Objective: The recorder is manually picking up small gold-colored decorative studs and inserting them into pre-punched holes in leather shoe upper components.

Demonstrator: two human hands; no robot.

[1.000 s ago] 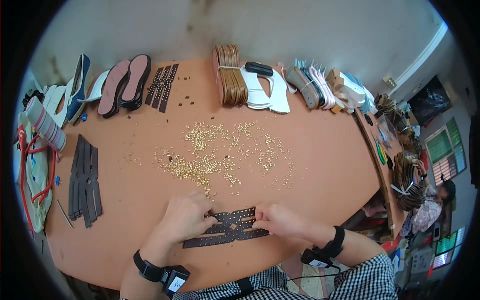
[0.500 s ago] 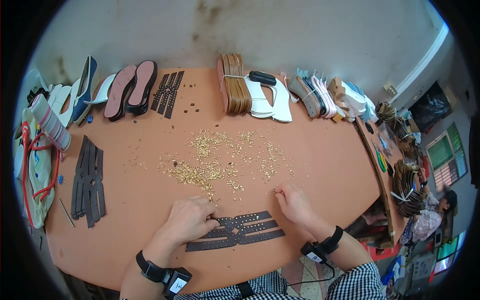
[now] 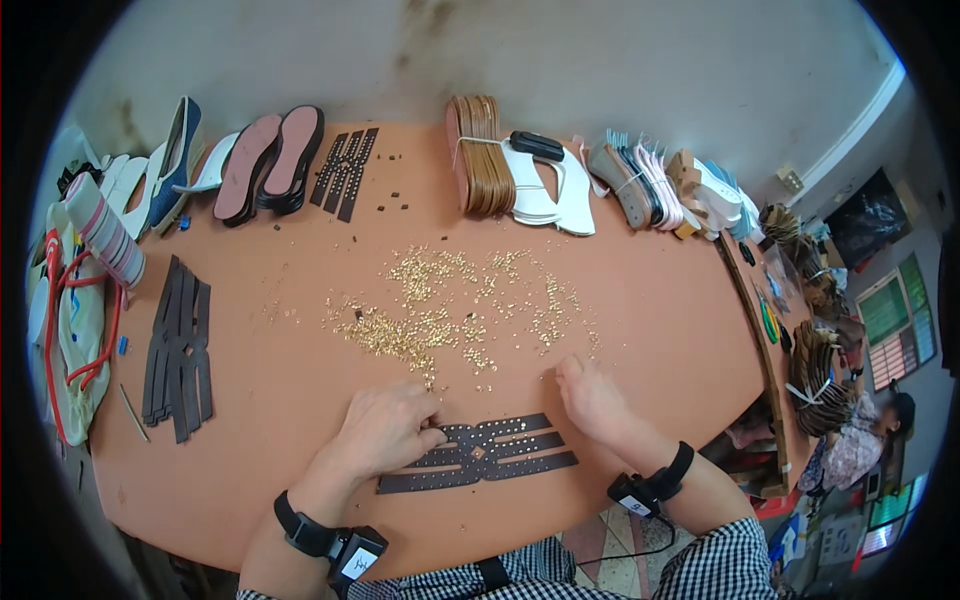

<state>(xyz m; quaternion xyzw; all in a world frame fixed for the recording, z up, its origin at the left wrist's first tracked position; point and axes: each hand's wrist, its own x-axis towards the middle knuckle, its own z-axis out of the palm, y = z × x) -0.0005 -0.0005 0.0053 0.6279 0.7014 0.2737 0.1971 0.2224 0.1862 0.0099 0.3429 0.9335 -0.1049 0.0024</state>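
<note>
A dark brown strappy shoe upper [image 3: 520, 447] lies flat in front of me, dotted with small gold studs and with a diamond-shaped opening at its middle. My left hand [image 3: 388, 432] rests over its upper left part, fingers curled together and thumb against the leather. Whatever those fingertips may hold is hidden. To the right, just beyond the upper's far right corner, my right hand [image 3: 595, 402] is closed in a pinch close to the tabletop. Anything in that pinch is too small to make out. Loose gold studs [image 3: 400, 335] are scattered beyond both hands.
Stacked dark uppers [image 3: 182, 350] and a thin metal rod [image 3: 133, 412] lie at left. Along the back are pink-lined soles [image 3: 292, 160], another studded upper [image 3: 345, 175], tied brown pieces [image 3: 480, 155] and white cutouts [image 3: 575, 200]. A person [image 3: 860, 435] is at far right.
The whole view has shifted slightly, with the table's contents appearing a little higher and to the right. Both hands keep nearly the same places and closed shapes over the table.
</note>
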